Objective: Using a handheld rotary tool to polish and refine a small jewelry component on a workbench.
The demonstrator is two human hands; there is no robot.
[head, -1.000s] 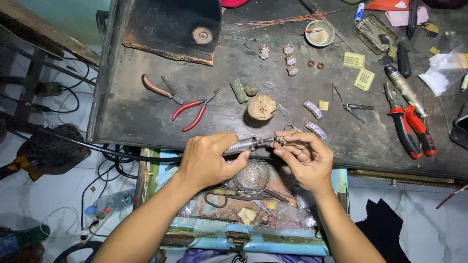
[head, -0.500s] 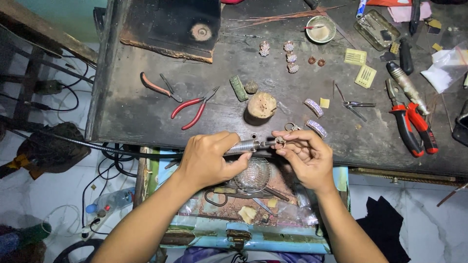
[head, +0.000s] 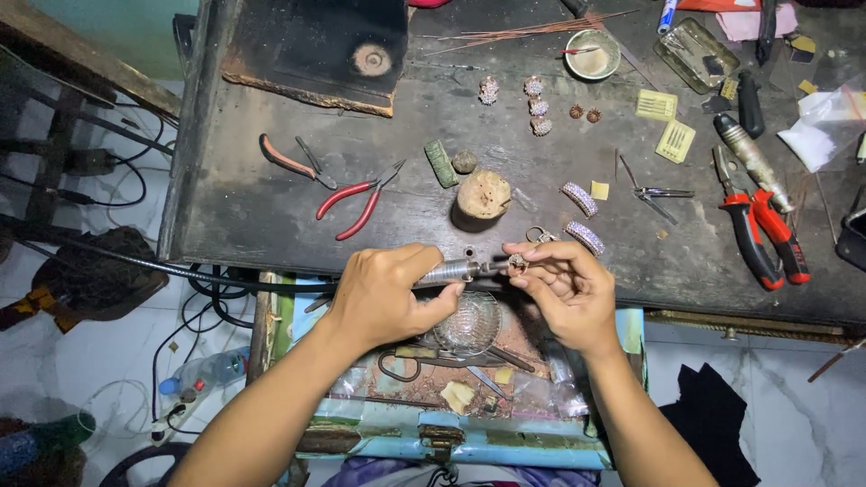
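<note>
My left hand (head: 386, 293) grips a silver rotary tool handpiece (head: 451, 270) whose black flexible shaft (head: 162, 267) trails off to the left. My right hand (head: 564, 287) pinches a small ring (head: 518, 263) at the tip of the handpiece. Both hands hover at the near edge of a dark workbench (head: 262, 216), above an open drawer (head: 451, 424) that holds a clear glass bowl (head: 469, 322) and scissors.
On the bench lie red-handled pliers (head: 356, 200), a wooden peg block (head: 483, 194), two gem-set bands (head: 582, 200), small ornaments (head: 537, 106), a white cup (head: 592, 56), red cutters (head: 762, 236) and yellow needle cards (head: 675, 141). Cables and a plastic bottle (head: 203, 372) lie on the floor at left.
Both hands hold the same pose with the handpiece and ring. The view has shifted slightly; nothing on the bench has moved.
</note>
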